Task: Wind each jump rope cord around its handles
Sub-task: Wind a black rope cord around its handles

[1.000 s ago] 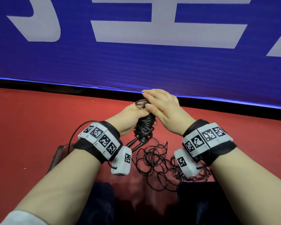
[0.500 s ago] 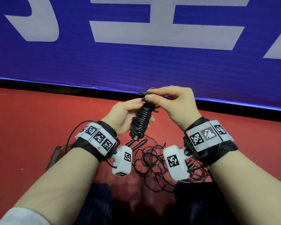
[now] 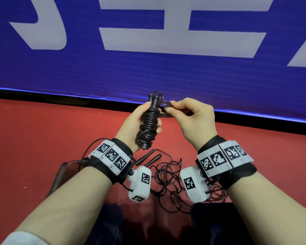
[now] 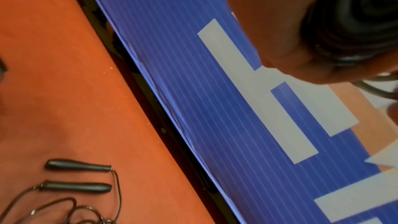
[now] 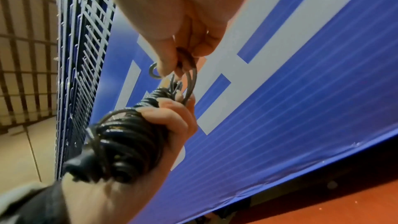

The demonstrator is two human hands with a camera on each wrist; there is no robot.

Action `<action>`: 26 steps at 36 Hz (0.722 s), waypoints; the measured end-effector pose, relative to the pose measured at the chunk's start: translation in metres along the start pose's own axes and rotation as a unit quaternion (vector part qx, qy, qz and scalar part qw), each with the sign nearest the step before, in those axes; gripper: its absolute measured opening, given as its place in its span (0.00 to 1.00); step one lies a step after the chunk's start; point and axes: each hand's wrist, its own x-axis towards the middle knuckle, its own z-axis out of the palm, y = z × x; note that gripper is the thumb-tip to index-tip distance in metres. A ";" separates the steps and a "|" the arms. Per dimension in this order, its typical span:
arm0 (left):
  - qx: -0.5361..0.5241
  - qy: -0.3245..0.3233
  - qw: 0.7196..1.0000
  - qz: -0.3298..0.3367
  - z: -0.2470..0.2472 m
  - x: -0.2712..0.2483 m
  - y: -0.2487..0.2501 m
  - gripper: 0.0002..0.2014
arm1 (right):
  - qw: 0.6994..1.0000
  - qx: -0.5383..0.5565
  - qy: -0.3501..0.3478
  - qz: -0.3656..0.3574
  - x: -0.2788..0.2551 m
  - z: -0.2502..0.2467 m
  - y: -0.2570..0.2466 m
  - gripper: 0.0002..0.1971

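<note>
Below both wrists, a second rope's loose cord (image 3: 168, 179) tangles beside its handles (image 3: 148, 159).

head cam looks down fwd, wrist cams close, upward, all share blue banner (image 3: 148, 75)

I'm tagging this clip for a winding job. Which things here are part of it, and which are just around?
Part of the job:
- wound rope bundle, gripped by the left hand
- cord loop, pinched by the right hand
- loose rope and its two handles on the floor

Just around:
- blue banner
- red floor
</note>
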 end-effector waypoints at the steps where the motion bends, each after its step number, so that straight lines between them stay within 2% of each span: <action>1: -0.004 0.002 1.000 0.004 0.001 -0.001 0.000 0.17 | 0.999 -0.034 0.016 -0.038 0.001 -0.001 0.003 0.05; 5: 0.016 0.014 1.000 0.011 0.001 -0.002 -0.001 0.15 | 0.966 -0.152 0.033 -0.205 0.007 -0.005 0.014 0.08; 10: 0.068 0.033 0.996 0.051 -0.003 -0.001 -0.006 0.09 | 0.932 -0.202 -0.004 -0.300 0.008 -0.003 0.017 0.12; 17: 0.073 0.042 0.995 0.047 -0.004 -0.003 -0.009 0.08 | 0.895 -0.270 -0.065 -0.348 0.011 -0.007 0.025 0.10; 21: 0.087 0.041 0.994 0.051 -0.003 -0.005 -0.007 0.04 | 0.890 -0.301 -0.099 -0.327 0.012 -0.007 0.030 0.14; 26: 0.127 0.025 0.991 0.047 -0.002 -0.006 -0.009 0.05 | 0.890 -0.311 -0.115 -0.314 0.012 -0.007 0.030 0.13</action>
